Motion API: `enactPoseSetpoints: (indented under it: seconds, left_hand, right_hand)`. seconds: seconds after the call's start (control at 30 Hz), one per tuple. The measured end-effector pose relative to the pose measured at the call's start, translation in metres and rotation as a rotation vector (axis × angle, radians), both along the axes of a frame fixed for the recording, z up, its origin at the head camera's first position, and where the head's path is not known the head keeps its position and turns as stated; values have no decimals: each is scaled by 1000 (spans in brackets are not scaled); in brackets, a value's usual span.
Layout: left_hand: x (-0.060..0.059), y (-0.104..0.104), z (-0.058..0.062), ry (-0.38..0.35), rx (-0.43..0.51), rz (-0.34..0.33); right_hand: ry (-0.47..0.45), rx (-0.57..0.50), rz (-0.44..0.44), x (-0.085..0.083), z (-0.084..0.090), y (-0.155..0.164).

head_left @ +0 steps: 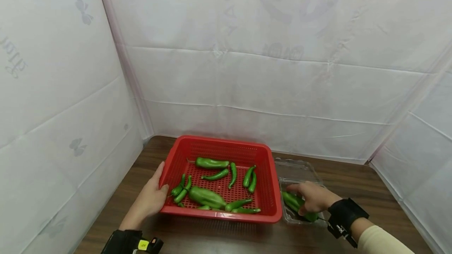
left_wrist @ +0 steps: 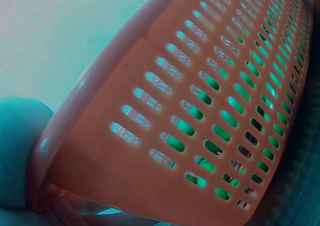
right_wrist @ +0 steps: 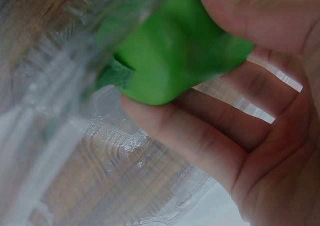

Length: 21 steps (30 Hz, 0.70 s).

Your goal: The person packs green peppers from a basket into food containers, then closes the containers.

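At the lower right of the head view, the right hand (head_left: 314, 196) holds a green pepper (head_left: 291, 200) within a clear plastic container (head_left: 296, 169). The pepper lies under the palm, one end showing beyond the fingers at the left and the other below the hand. In the right wrist view it sits at upper centre, between the thumb at the upper right and the fingers beneath; its skin is smooth and softly glossy, its body broad and gently lobed, with a duller green stem cap toward the left. Thin, ribbed, see-through plastic blurs across the left of that view.

At the lower centre of the head view stands a red basket (head_left: 229, 144), just left of the container. The left hand (head_left: 152, 197) grips its left rim, thumb over the edge. The basket is hard plastic, roughly rectangular with rounded corners; the left wrist view shows rows of oblong slots through its wall, green showing behind them.

Inside, a thick, blunt pepper (head_left: 206, 197) lies near the front, and a straighter pepper (head_left: 212, 163) near the back. Around them are slim, curved, tapering chillies (head_left: 233, 175), some paired at the left and right. The tabletop (head_left: 356, 175) is dark brown with a wood grain, and creased white sheeting (head_left: 247, 81) rises behind and at both sides.
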<state>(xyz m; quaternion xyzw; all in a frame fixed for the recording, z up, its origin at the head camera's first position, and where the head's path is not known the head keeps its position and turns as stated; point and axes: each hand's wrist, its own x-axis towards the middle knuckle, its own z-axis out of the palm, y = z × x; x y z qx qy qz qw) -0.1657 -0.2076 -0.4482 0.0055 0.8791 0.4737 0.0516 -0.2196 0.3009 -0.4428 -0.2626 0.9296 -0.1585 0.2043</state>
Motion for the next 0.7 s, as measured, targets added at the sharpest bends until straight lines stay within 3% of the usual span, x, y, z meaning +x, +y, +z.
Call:
enactPoseSetpoints:
  seconds: [0.7]
  left_hand:
    - [-2,1,1,-19,-9,6]
  right_hand:
    - [-7,5,0,0,-2,0]
